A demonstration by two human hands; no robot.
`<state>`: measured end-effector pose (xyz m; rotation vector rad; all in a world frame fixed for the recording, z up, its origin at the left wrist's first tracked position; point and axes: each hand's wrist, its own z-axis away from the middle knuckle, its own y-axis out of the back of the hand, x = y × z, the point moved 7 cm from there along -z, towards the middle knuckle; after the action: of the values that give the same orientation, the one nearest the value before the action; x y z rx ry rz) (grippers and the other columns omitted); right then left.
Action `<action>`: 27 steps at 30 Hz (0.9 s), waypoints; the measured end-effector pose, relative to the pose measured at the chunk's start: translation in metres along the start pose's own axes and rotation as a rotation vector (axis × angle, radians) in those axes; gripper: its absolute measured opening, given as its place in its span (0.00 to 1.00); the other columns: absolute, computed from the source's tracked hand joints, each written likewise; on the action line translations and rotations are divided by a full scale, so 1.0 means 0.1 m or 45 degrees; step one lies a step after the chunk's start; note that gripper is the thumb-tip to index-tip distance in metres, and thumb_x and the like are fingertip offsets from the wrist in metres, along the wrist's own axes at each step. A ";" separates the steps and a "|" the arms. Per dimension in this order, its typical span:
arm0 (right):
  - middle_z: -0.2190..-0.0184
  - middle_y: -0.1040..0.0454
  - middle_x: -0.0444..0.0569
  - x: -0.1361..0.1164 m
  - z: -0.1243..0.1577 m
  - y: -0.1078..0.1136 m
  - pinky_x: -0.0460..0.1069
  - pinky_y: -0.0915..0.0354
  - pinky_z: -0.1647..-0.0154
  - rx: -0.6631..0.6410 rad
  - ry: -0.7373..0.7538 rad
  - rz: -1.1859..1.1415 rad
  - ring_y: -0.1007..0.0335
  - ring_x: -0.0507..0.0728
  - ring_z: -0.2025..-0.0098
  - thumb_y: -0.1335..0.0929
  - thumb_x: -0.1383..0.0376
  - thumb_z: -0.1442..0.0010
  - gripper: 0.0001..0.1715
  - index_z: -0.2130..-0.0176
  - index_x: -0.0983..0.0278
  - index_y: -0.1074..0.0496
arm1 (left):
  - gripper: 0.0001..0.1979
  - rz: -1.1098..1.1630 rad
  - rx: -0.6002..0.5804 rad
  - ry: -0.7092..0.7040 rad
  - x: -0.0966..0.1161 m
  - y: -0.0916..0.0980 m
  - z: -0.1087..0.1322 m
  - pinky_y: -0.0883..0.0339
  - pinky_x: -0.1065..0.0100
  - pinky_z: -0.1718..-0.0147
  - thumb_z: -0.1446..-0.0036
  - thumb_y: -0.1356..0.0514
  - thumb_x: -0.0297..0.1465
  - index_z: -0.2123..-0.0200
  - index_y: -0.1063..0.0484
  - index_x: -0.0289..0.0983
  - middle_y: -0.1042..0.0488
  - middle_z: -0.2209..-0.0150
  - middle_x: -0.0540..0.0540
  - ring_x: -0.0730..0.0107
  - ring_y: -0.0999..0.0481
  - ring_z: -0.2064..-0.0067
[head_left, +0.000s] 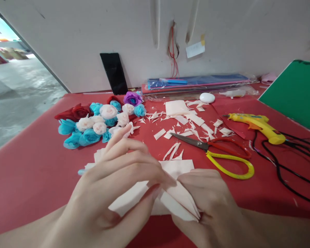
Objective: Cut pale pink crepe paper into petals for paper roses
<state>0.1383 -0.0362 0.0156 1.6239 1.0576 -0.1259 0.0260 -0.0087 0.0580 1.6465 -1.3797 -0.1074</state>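
Note:
Between my two hands is a folded piece of cream crepe paper [179, 198], its layers coming together toward a point at the right. My left hand [118, 186] pinches the paper between thumb and fingertips, with the outer fingers raised. The right hand [209, 199] grips the narrow end, its fingers curled and partly hidden. More cream paper [179, 167] lies flat on the table beneath and behind them. Past my hands, scissors [203, 146] with one red and one yellow handle lie with their blades pointing left.
Paper flowers [92, 124] in blue, white, red and purple cluster at the left. Paper scraps [193, 120] litter the red table [30, 172]. A yellow glue gun [258, 124] with a black cord lies right, near a green board [297, 93]. A phone [115, 74] leans on the wall.

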 end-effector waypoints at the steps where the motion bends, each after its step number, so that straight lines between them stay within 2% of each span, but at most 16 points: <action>1: 0.82 0.36 0.44 0.01 -0.01 0.01 0.45 0.47 0.75 0.007 -0.002 -0.004 0.40 0.51 0.76 0.37 0.59 0.37 0.22 0.80 0.64 0.35 | 0.13 0.002 0.009 0.000 0.01 0.00 -0.01 0.31 0.61 0.62 0.44 0.46 0.20 0.64 0.29 0.46 0.24 0.70 0.55 0.65 0.27 0.62; 7: 0.83 0.36 0.44 0.04 -0.03 0.03 0.45 0.48 0.76 0.057 -0.005 -0.047 0.39 0.51 0.76 0.37 0.57 0.37 0.23 0.80 0.63 0.36 | 0.11 -0.013 0.010 -0.021 0.03 -0.01 -0.03 0.32 0.60 0.60 0.44 0.44 0.21 0.67 0.29 0.45 0.24 0.73 0.57 0.68 0.27 0.67; 11: 0.84 0.40 0.40 0.05 0.00 0.04 0.45 0.51 0.78 0.126 -0.031 -0.165 0.44 0.48 0.80 0.37 0.62 0.38 0.22 0.82 0.63 0.42 | 0.10 -0.011 0.043 -0.056 0.01 -0.01 -0.01 0.32 0.61 0.58 0.46 0.41 0.21 0.65 0.29 0.44 0.24 0.72 0.57 0.68 0.28 0.66; 14: 0.84 0.45 0.37 0.08 0.01 0.08 0.45 0.54 0.79 0.230 -0.075 -0.318 0.49 0.45 0.82 0.36 0.67 0.41 0.21 0.81 0.64 0.47 | 0.11 -0.017 0.046 -0.113 0.03 -0.01 0.00 0.34 0.63 0.51 0.48 0.38 0.21 0.65 0.28 0.43 0.24 0.70 0.57 0.68 0.29 0.63; 16: 0.84 0.47 0.37 0.09 0.00 0.08 0.44 0.55 0.79 0.242 -0.085 -0.388 0.51 0.45 0.81 0.35 0.68 0.41 0.21 0.80 0.64 0.48 | 0.11 -0.029 0.047 -0.136 0.04 0.00 -0.01 0.37 0.64 0.48 0.49 0.38 0.21 0.66 0.28 0.42 0.24 0.69 0.56 0.68 0.30 0.61; 18: 0.83 0.49 0.37 0.09 -0.03 0.07 0.44 0.56 0.79 0.227 -0.077 -0.475 0.53 0.45 0.81 0.36 0.69 0.41 0.20 0.80 0.64 0.49 | 0.11 -0.025 0.049 -0.159 0.05 0.01 -0.02 0.35 0.65 0.50 0.50 0.38 0.20 0.66 0.27 0.42 0.24 0.69 0.56 0.68 0.31 0.61; 22: 0.83 0.51 0.38 0.11 -0.07 0.05 0.44 0.54 0.79 0.181 -0.127 -0.633 0.54 0.46 0.80 0.37 0.69 0.40 0.22 0.80 0.63 0.52 | 0.09 -0.015 0.111 -0.155 0.02 0.03 0.01 0.32 0.55 0.51 0.46 0.39 0.25 0.64 0.26 0.45 0.24 0.71 0.54 0.65 0.29 0.64; 24: 0.83 0.49 0.39 0.12 -0.08 0.04 0.44 0.53 0.79 0.134 -0.167 -0.680 0.52 0.46 0.79 0.39 0.68 0.39 0.22 0.80 0.63 0.52 | 0.06 -0.010 0.131 -0.113 -0.01 0.03 0.06 0.32 0.49 0.50 0.44 0.39 0.31 0.63 0.26 0.47 0.24 0.70 0.53 0.62 0.29 0.64; 27: 0.82 0.50 0.39 0.13 -0.07 0.02 0.44 0.53 0.80 0.099 -0.236 -0.762 0.54 0.47 0.79 0.39 0.68 0.38 0.21 0.80 0.63 0.51 | 0.06 0.000 0.131 -0.084 -0.03 0.01 0.12 0.34 0.45 0.48 0.44 0.39 0.36 0.62 0.25 0.48 0.24 0.70 0.51 0.60 0.28 0.62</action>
<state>0.1444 -0.0227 0.0118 1.2873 1.3742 -0.7077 0.0173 -0.0132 0.0507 1.7414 -1.4562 -0.0922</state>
